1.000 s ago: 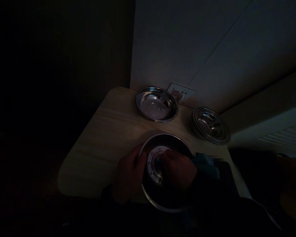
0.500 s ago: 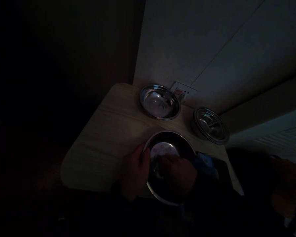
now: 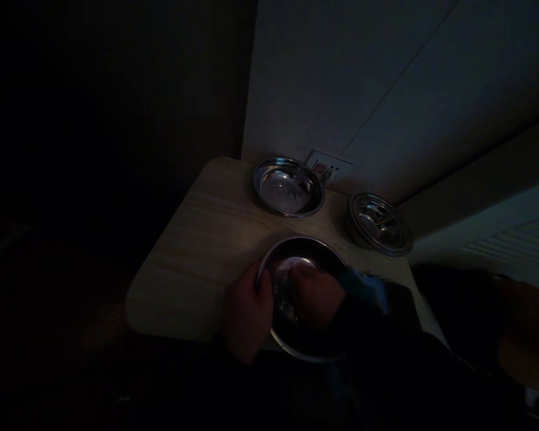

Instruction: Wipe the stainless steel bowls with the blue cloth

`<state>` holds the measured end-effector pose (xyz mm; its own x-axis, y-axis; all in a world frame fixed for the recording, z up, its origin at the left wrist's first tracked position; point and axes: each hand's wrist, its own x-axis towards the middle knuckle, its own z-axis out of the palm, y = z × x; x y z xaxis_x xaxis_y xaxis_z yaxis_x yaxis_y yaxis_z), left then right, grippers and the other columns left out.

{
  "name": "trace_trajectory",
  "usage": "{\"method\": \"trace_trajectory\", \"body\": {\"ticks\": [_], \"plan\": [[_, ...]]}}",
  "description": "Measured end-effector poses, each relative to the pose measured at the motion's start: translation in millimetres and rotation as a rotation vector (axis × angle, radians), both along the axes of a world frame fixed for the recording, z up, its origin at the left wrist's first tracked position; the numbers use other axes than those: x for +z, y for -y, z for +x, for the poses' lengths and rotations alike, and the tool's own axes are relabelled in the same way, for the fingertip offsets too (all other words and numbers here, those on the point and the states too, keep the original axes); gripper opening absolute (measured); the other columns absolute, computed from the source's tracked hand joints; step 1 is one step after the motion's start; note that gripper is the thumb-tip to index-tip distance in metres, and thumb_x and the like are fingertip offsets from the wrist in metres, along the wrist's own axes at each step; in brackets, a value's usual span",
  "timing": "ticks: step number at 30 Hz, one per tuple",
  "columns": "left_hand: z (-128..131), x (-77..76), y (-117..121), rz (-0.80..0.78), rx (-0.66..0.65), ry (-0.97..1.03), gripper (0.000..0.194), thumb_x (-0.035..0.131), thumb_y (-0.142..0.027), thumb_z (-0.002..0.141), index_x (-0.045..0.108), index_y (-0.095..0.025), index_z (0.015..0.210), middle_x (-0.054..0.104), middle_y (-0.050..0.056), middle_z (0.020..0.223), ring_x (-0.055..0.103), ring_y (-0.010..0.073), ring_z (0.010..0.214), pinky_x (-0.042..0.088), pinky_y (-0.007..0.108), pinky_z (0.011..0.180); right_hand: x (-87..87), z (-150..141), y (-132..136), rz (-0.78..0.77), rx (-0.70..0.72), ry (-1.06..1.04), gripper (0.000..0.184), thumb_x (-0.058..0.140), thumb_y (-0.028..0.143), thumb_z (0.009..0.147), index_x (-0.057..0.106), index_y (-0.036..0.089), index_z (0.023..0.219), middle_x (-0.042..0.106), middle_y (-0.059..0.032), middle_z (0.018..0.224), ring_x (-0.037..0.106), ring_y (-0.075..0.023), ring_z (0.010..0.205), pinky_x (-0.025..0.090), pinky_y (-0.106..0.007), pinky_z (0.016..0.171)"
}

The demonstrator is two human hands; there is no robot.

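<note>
In dim light a round metal bowl point(image 3: 314, 246) stands at the front of a pale wooden table. My left hand point(image 3: 248, 314) grips its left rim, thumb over the edge and fingers outside. Inside the bowl is my right hand point(image 3: 317, 293), its fingers curled and pressed down near the bottom. Whatever those fingers hold is too dark to make out. Faint shiny patches show on the bowl's floor beside them.
A shallow metal bowl point(image 3: 287, 187) sits behind, close to a wall socket point(image 3: 327, 164). Stacked metal bowls point(image 3: 379, 224) stand at the back right. A bluish item point(image 3: 372, 290) lies right of the front bowl on the wooden table point(image 3: 184, 269). A wall borders the back.
My right hand has moved up and slightly left inside the bowl, towards its far side. My left hand keeps its hold on the rim. The view has shifted a little.
</note>
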<state>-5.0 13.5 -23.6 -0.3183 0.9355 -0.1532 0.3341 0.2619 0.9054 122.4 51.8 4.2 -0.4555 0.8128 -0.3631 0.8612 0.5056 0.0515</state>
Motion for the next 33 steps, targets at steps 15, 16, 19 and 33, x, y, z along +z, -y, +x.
{"method": "trace_trajectory", "body": {"ticks": [15, 16, 19, 33], "plan": [[4.4, -0.6, 2.9, 0.033, -0.008, -0.062, 0.031, 0.040, -0.028, 0.082, 0.062, -0.019, 0.102, 0.069, 0.006, 0.092, 0.063, 0.0174, 0.080, 0.046, 0.025, 0.069, -3.0, -1.9, -8.7, 0.016, -0.013, -0.085, 0.024, 0.038, 0.024, 0.084, 0.050, 0.017, 0.103, 0.059, -0.0099, 0.101, 0.059, -0.0211, 0.085, 0.043, -0.031, 0.068], [4.9, -0.3, 3.2, 0.030, 0.005, -0.060, 0.032, 0.040, -0.027, 0.082, 0.062, -0.018, 0.103, 0.069, 0.006, 0.094, 0.063, 0.0177, 0.082, 0.046, 0.026, 0.071, -3.3, -2.6, -9.5, 0.040, -0.034, -0.083, 0.024, 0.038, 0.023, 0.084, 0.050, 0.016, 0.103, 0.058, -0.0106, 0.101, 0.058, -0.0213, 0.086, 0.043, -0.031, 0.069], [6.2, 1.6, 3.8, 0.000, 0.044, -0.070, 0.032, 0.039, -0.027, 0.082, 0.061, -0.017, 0.103, 0.068, 0.008, 0.096, 0.063, 0.0192, 0.085, 0.046, 0.028, 0.073, -3.9, -3.6, -7.1, -0.015, 0.054, -0.123, 0.024, 0.042, 0.023, 0.081, 0.050, 0.016, 0.102, 0.059, -0.0098, 0.099, 0.059, -0.0211, 0.086, 0.043, -0.029, 0.068], [7.4, 3.0, 7.1, -0.011, 0.027, -0.059, 0.033, 0.039, -0.029, 0.083, 0.061, -0.019, 0.105, 0.069, 0.008, 0.094, 0.063, 0.0194, 0.083, 0.046, 0.027, 0.072, -2.1, -14.9, -12.5, -0.014, 0.039, -0.160, 0.022, 0.041, 0.024, 0.082, 0.051, 0.017, 0.100, 0.059, -0.0089, 0.101, 0.057, -0.0201, 0.089, 0.043, -0.030, 0.072]]}}
